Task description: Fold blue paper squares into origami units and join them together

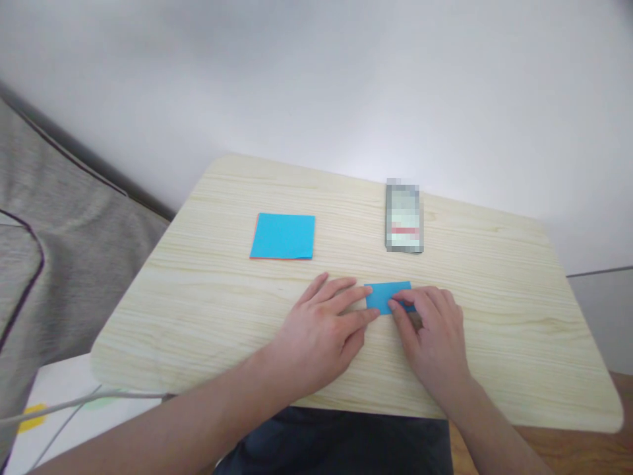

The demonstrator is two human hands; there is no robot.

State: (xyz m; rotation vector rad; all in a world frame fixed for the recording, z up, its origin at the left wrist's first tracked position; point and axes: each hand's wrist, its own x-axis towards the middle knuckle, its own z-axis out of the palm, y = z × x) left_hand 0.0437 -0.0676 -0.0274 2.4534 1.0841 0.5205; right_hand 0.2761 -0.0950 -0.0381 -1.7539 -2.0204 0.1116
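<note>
A small folded piece of blue paper (pixel 382 292) lies on the wooden-patterned table. My left hand (pixel 324 323) is spread, palm down, with two fingertips resting on the paper's left end. At the other end, the thumb and index finger of my right hand (pixel 435 336) pinch together on the paper, and its right edge is partly hidden under the fingers. Farther back to the left sits a stack of square paper (pixel 283 236), blue on top with a thin red-orange edge showing beneath.
Behind my right hand a phone-like device (pixel 404 221), blurred by pixels, lies on the table (pixel 198 284). A white wall rises at the back. Grey fabric (pixel 93 264) is at the left, and a pale cable (pixel 84 400) runs by the table's front left corner.
</note>
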